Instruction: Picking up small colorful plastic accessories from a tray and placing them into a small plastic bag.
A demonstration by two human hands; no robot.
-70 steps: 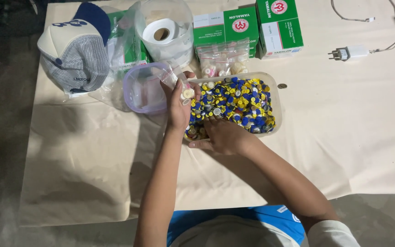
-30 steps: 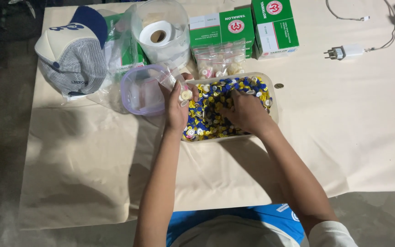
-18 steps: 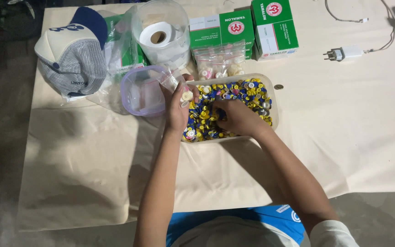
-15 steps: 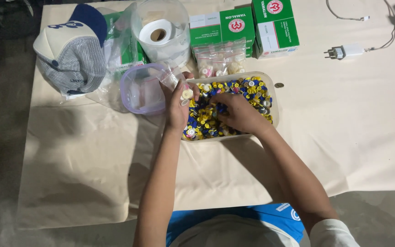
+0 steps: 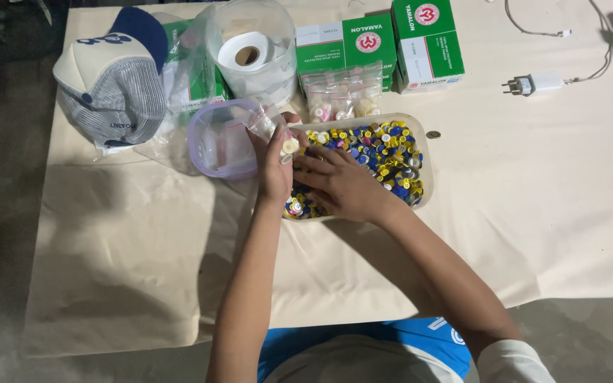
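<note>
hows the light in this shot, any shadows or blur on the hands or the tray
Head view: light falls brightest on the upper right of the paper sheet, with the left side dim. The arms throw soft shadows onto the sheet toward the lower left. The left hand, right hand and tray look fairly sharp, though the small caps lack fine detail.

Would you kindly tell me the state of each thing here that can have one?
Clear tray: open, filled with small coloured caps.
Purple-rimmed tub: open, no lid on it.
Small plastic bag: held in the left hand.
Right hand: resting in the caps.
Charger plug: unplugged, lying on the paper.
Green boxes: closed.
Paper roll: inside a clear tub.
</note>
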